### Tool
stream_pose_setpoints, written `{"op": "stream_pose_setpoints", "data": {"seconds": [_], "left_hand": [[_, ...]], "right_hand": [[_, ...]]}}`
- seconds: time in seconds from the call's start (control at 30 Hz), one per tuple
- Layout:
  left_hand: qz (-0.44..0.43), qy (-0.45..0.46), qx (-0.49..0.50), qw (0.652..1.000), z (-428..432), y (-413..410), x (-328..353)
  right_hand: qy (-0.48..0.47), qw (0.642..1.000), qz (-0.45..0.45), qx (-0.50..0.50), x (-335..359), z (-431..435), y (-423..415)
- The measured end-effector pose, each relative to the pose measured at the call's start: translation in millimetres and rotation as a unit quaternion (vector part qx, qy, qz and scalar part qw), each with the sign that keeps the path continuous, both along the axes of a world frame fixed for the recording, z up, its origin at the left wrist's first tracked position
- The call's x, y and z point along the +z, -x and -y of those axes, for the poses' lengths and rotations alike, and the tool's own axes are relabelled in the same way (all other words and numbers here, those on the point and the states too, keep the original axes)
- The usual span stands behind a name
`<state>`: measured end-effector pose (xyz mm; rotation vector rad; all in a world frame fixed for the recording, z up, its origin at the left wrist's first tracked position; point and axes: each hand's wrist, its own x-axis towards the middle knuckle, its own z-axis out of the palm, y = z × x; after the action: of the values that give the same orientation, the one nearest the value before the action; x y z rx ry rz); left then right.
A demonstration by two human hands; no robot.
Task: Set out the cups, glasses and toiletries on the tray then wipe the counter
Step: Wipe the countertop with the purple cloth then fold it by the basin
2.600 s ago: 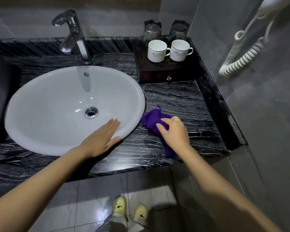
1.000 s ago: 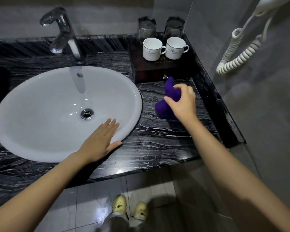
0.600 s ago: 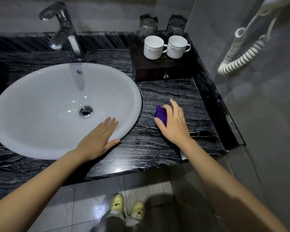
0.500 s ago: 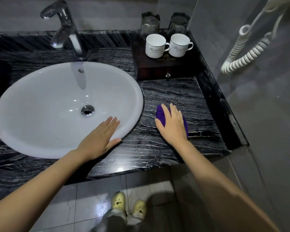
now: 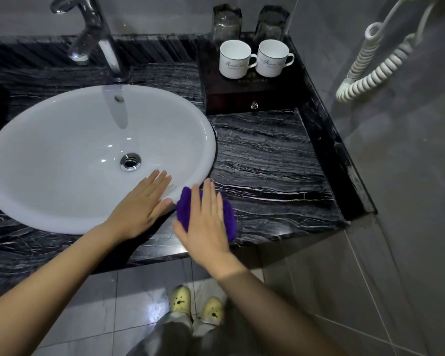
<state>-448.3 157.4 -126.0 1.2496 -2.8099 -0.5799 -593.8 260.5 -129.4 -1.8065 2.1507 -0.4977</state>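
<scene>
My right hand lies flat, fingers straight, pressing a purple cloth onto the black marble counter near its front edge, beside the basin. My left hand rests flat on the front rim of the white sink. At the back right a dark wooden tray with a small drawer knob carries two white cups side by side. Behind them stand two upturned glasses.
A chrome tap rises behind the sink. A white coiled cord hangs on the grey wall at the right. A raised marble edge borders the counter on the right. Below are floor tiles and my yellow shoes.
My right hand has slid the purple cloth left and toward the front edge, from mid-counter to beside the sink rim. My left hand has stayed on the rim.
</scene>
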Motion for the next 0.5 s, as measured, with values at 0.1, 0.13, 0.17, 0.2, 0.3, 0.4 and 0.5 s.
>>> {"op": "stream_pose_setpoints", "data": {"seconds": [0.1,0.13,0.17,0.2,0.3,0.4,0.5], "left_hand": [[-0.003,0.01,0.021,1.0,-8,-19,0],[0.0,0.017,0.022,1.0,-11,-25,-1],[0.001,0.023,0.022,0.999,-13,-29,-1],[0.002,0.024,0.024,0.999,-16,-32,0],[0.016,0.036,0.022,0.999,-20,-37,1],[0.043,0.08,0.01,0.996,-22,-35,-1],[0.057,0.089,0.021,0.994,-22,-33,-2]], "right_hand": [[-0.015,0.999,-0.004,0.047,-2,-14,-25],[-0.012,0.997,-0.002,0.077,-2,-19,-29],[-0.005,0.994,0.007,0.11,-3,-24,-30],[0.008,0.99,0.026,0.136,-1,-28,-26],[0.05,0.983,0.12,0.133,13,-36,1],[0.148,0.969,0.199,-0.021,37,-31,50],[0.191,0.951,0.196,-0.141,58,-19,112]]}}
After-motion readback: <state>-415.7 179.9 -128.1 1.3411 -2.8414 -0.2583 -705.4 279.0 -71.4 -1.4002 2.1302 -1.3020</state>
